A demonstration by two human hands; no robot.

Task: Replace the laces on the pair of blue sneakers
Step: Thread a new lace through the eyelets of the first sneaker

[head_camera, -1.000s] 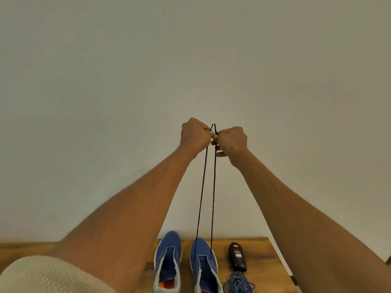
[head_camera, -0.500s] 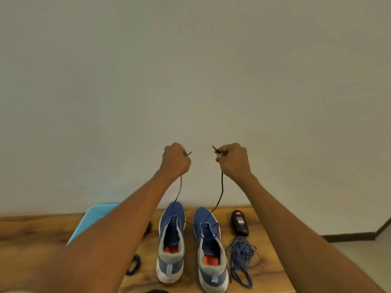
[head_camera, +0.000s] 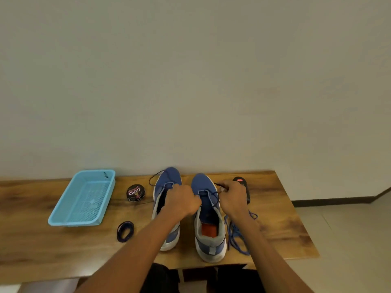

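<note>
Your two blue sneakers stand side by side on the wooden table [head_camera: 63,250], toes toward the wall, and the right sneaker [head_camera: 208,218] serves as the landmark here. Just to its left stands the left sneaker [head_camera: 167,180], with your left hand [head_camera: 182,200] lying over its tongue area, fingers curled into a fist; a loop of the dark lace [head_camera: 155,178] trails out past that shoe's toe on the side away from the right sneaker, so the hand seems to grip the lace, though the fingers hide the exact hold. The same dark lace crosses the lowest eyelets of the right sneaker. On the other side of the right sneaker, just beside its front half, your right hand [head_camera: 233,199] is curled and pinches the lace's other end, whose tip sticks out toward the wall. Beyond that hand lies a black bottle [head_camera: 241,182] with a red mark, partly hidden by your knuckles. Beside the right sneaker's heel, on that same side, sits a loose tangle of blue laces [head_camera: 238,235]. Well past the left sneaker you see a round polish tin [head_camera: 136,193] marked "Cherry", a coiled dark lace [head_camera: 125,231] nearer the table's front edge, and farther still a light blue plastic basket [head_camera: 63,220].
</note>
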